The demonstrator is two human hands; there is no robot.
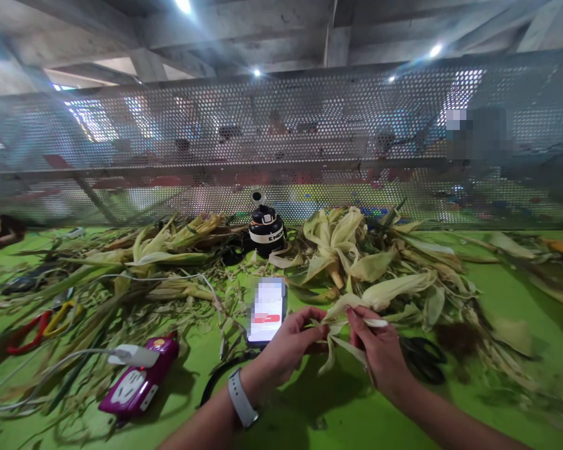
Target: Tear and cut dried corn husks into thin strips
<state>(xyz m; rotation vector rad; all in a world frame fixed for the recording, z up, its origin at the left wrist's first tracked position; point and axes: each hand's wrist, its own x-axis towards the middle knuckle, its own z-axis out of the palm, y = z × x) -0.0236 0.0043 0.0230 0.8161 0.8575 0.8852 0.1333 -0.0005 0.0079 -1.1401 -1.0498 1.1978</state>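
Note:
Pale strips of corn husk (331, 351) hang between my two hands above the green table. My left hand (293, 344) wears a watch with a light strap (242, 397) on its wrist and pinches one end of the husk. On the other side, my right hand (375, 347) grips the husk between thumb and fingers, a white tip sticking out past them. Just beyond my hands lies a larger husk bundle (398, 289). A phone (266, 311) with a lit screen lies close to my left hand. Black-handled scissors (422, 359) rest beside my right hand.
Heaps of dried husk (169, 250) spread over the green table (309, 419). A purple power strip (141, 378) with a white plug stands at left, near red and yellow scissor handles (44, 328). A black round device (267, 231) stands before the perforated metal screen (281, 131).

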